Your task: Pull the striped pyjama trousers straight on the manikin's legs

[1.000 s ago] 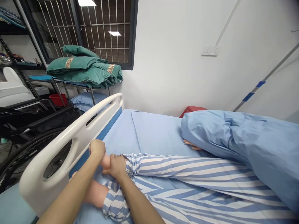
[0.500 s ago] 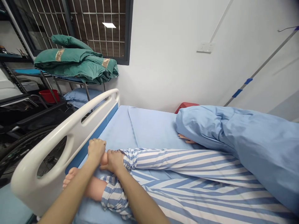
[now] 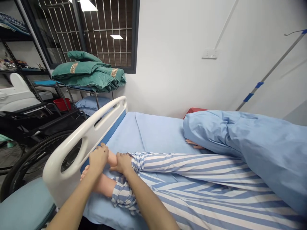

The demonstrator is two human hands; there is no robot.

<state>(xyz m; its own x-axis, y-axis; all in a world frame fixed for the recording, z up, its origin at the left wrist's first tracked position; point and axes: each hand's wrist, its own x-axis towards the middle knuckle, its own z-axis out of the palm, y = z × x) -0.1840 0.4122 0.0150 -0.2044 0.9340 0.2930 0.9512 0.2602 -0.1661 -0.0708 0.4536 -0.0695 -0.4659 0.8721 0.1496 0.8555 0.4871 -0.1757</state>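
A manikin in blue-and-white striped trousers lies on the bed, its trouser legs bunched above the ankles. My left hand is closed over the front of its farther foot, hiding the toes. Wrapped round the ankle of that same leg is my right hand, just below the cuff. The nearer foot rests on the sheet, partly behind my left forearm, with its toes close to the footboard.
The white footboard stands at the left, with a wheelchair beyond it. A blue quilt covers the manikin's upper part, one of its hands showing. Green folded bedding lies under the window. An IV pole stands right.
The camera view has shifted, so the scene sits slightly lower and farther right. Both hands keep their hold on the farther foot and ankle; the foot seems little moved.
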